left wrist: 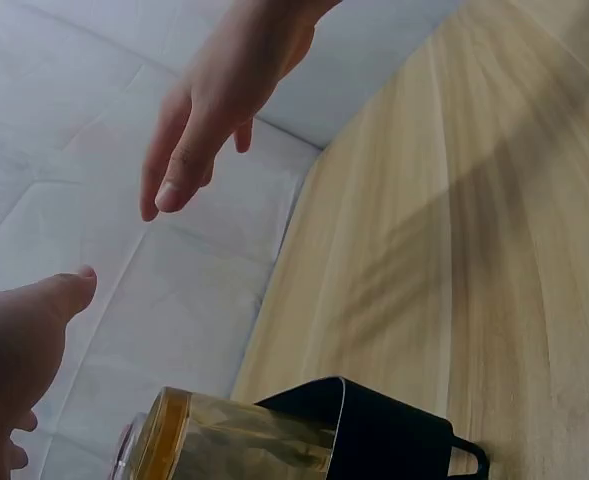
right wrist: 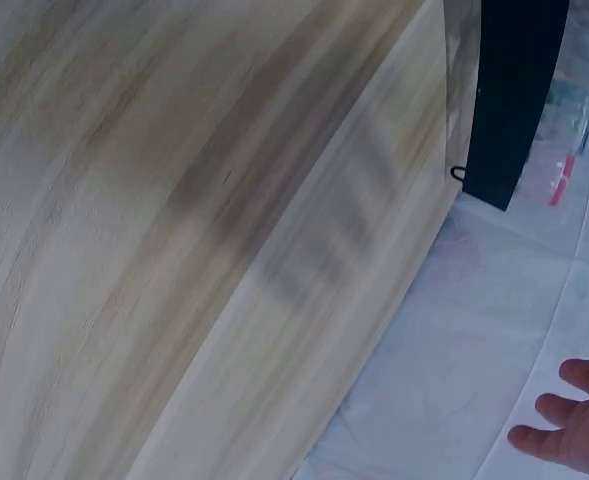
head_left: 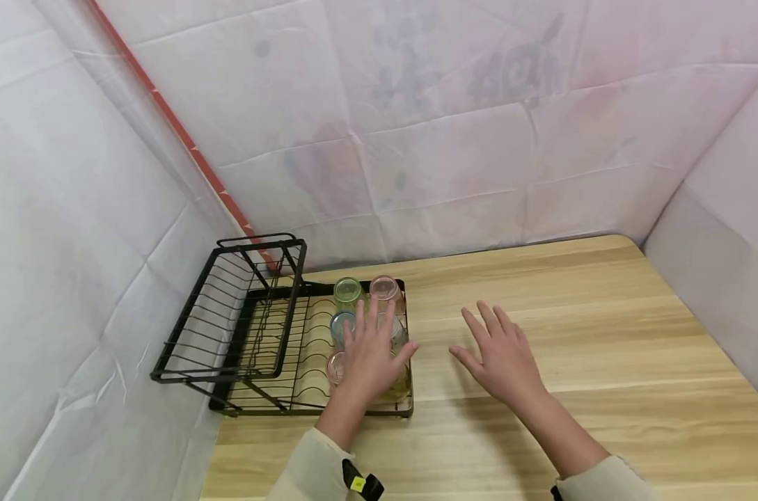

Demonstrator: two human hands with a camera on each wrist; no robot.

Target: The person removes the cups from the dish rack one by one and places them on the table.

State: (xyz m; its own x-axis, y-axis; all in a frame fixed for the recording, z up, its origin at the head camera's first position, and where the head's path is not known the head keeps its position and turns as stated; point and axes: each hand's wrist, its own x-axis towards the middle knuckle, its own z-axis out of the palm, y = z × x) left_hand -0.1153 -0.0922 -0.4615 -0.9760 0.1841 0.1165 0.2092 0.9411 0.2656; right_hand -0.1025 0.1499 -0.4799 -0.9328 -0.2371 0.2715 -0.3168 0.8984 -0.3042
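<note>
My left hand (head_left: 375,358) hovers over the right part of a black wire dish rack (head_left: 300,410), fingers spread and nothing held. Beneath and around it stand several upturned glasses: a green one (head_left: 349,291), a pink one (head_left: 385,288) and a blue one (head_left: 341,327) show best. Another pinkish glass (head_left: 335,367) is at the wrist side, partly covered by the hand. In the left wrist view an amber glass (left wrist: 244,435) stands at the rack's dark edge. To the right of the rack, my right hand (head_left: 500,355) is held above the table, fingers extended, holding nothing.
An upper wire basket (head_left: 228,306) rises on the rack's left side, close to the white sheeted wall (head_left: 72,278). The wooden table (head_left: 604,334) extends right to another sheeted wall (head_left: 729,174). A red strip (head_left: 184,132) runs down the back left corner.
</note>
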